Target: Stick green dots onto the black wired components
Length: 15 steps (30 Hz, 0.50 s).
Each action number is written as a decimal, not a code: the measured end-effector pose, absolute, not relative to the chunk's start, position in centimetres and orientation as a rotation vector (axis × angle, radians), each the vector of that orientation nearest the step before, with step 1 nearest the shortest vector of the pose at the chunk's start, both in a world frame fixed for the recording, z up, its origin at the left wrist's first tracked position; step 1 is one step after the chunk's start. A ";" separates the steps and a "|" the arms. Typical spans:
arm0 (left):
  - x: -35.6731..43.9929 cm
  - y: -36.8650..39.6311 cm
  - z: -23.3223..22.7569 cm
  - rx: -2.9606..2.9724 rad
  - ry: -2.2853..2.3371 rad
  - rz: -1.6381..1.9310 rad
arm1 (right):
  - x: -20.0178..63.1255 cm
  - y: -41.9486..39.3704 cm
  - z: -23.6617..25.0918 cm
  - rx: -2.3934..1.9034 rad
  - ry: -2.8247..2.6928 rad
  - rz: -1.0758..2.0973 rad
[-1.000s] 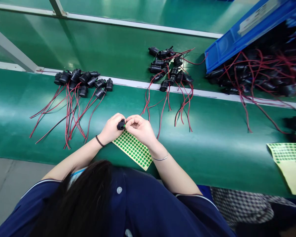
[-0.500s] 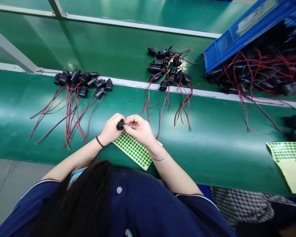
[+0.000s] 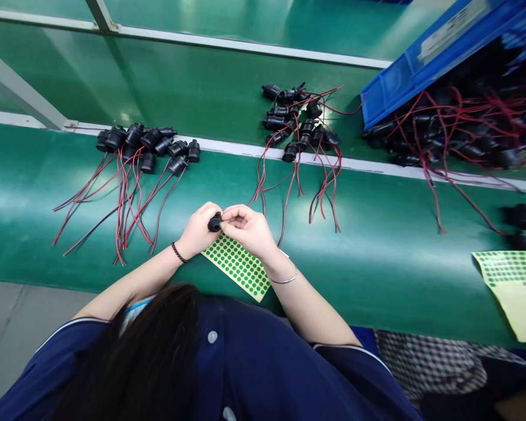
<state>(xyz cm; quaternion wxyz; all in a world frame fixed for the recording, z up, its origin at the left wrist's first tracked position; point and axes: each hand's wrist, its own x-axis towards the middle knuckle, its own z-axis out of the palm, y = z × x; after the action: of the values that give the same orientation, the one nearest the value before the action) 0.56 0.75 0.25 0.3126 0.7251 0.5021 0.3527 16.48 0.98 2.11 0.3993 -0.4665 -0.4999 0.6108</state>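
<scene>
My left hand (image 3: 200,227) is closed around a small black cylindrical plastic part (image 3: 214,223), its round end facing me. My right hand (image 3: 246,229) pinches at the part's right side, where a bit of green from a round sticker (image 3: 220,224) shows by the thumb tip. Below both hands lies a pale yellow sheet of green dot stickers (image 3: 241,266), partly covered by the right hand and wrist. Whether the sticker is fully on the part cannot be made out.
Black parts with red-and-black wires (image 3: 148,140) lie at the left; another group (image 3: 296,120) sits further back in the middle. A tilted blue bin (image 3: 383,96) with many more stands at the right. Another sticker sheet (image 3: 515,304) lies near the right edge. A white strip (image 3: 245,150) crosses the green table.
Almost nothing: both hands keep the same hold, and the black part has turned or shifted very slightly.
</scene>
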 end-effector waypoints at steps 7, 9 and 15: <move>0.6 0.8 0.3 1.822 1.306 0.959 | 16.9 1.2 2.3 -1.155 -1.223 1.600; 0.6 0.9 0.3 1.764 1.307 0.944 | 17.1 1.4 2.4 -1.134 -1.238 1.615; 0.5 1.0 0.5 1.718 1.280 0.940 | 17.4 1.5 2.4 -1.159 -1.346 1.509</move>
<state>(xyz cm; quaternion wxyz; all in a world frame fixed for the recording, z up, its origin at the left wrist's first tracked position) 0.49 0.98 0.50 0.3902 0.6762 0.5037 0.3699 17.38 1.47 2.40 0.3945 -0.4570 -0.5307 0.5949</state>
